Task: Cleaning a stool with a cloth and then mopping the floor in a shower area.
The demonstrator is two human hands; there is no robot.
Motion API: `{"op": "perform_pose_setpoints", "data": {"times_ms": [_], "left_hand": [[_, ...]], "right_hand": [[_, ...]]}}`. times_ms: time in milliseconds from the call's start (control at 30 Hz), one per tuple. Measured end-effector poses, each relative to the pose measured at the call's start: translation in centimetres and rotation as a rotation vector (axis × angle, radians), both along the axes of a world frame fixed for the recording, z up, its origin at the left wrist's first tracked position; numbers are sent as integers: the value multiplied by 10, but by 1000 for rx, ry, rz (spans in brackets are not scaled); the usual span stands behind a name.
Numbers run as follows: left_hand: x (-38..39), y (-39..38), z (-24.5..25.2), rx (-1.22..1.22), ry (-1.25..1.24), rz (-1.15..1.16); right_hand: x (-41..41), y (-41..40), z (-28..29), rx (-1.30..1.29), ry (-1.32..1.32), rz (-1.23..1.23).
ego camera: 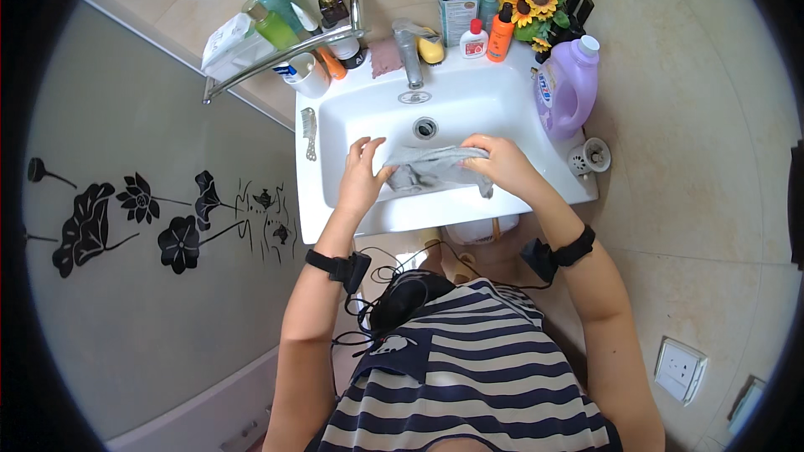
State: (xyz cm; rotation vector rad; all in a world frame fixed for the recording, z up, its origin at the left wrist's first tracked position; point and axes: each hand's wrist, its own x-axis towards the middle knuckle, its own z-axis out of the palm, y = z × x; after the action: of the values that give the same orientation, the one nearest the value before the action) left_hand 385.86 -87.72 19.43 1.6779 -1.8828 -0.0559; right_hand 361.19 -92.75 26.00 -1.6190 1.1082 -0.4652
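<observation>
A damp-looking grey cloth (433, 163) is held up over the front of a white washbasin (352, 119). My right hand (496, 160) pinches its right end between thumb and fingers, and a corner dangles below. At the cloth's left end is my left hand (364, 179), its thumb touching the fabric and its other fingers raised and spread. Whether that hand grips the cloth cannot be made out. Beyond the cloth lies the round drain (425, 129), below a chrome faucet (409, 56).
A purple detergent jug (568, 88) stands on the right rim, near a small white pierced holder (589, 157). A comb (308, 132) lies on the left rim. Bottles, a cup (311, 78) and artificial sunflowers (534, 0) line the back. A chrome rail (282, 56) juts out at left.
</observation>
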Motion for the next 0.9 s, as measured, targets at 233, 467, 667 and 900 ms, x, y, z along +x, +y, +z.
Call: {"op": "perform_pose_setpoints", "data": {"times_ms": [233,467,667,900], "left_hand": [[-58,21,23,142,473,-265],[-40,13,16,268,485,-81],[-6,6,49,116,238,-69],[24,-6,94,117,324,25]], "right_hand": [[5,0,12,-126,60,103],[-24,8,67,-601,599,97],[-45,7,24,-1014,815,52],[-26,-8,68,-1231,442,-76]]}}
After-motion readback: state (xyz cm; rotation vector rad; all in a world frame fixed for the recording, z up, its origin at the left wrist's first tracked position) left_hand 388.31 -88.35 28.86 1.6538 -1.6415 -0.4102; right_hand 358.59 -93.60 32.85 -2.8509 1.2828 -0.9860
